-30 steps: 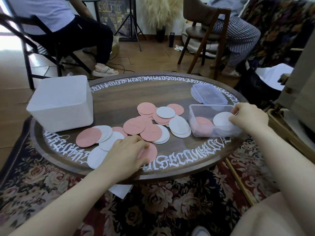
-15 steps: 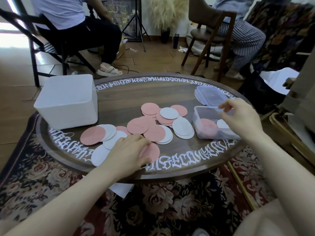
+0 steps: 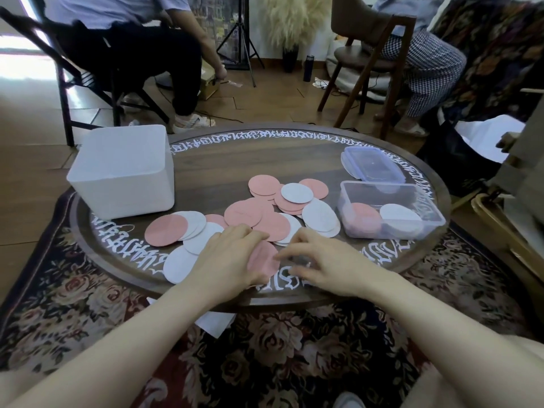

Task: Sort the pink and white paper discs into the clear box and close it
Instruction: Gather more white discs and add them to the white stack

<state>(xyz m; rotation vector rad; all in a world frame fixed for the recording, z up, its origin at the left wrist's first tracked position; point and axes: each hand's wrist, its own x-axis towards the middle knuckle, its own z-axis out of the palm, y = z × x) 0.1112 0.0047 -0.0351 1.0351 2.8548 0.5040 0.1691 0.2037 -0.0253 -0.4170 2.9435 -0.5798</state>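
Both hands meet over one pink disc (image 3: 263, 258) at the near edge of the round wooden table (image 3: 206, 178). The left hand (image 3: 228, 257) lies on the disc's left side with its fingers curled over the paper, pressing or gripping it; which of the two is hard to tell. The right hand (image 3: 322, 260) hovers just beside the disc's right edge, fingers spread and loosely bent; they are blurred, and whether they touch the paper cannot be made out.

Such a disc is likely almost weightless, thin and limp, and lying flat on smooth wood it offers no edge to pinch. Sliding it until its rim hangs past the table edge, or bowing it slightly under one hand so the other can take the lifted rim, looks the surest hold; a hard pinch would probably crease it.

Beyond it, the other pink and white discs (image 3: 276, 210) lie in an overlapping spread across the middle of the table, so a careless lift could drag neighbours along. The clear box (image 3: 388, 212) stands open to the right, holding a pink disc and a white one side by side. Its lid (image 3: 372, 164) lies just behind it. A white bin (image 3: 122, 170) sits at the far left.
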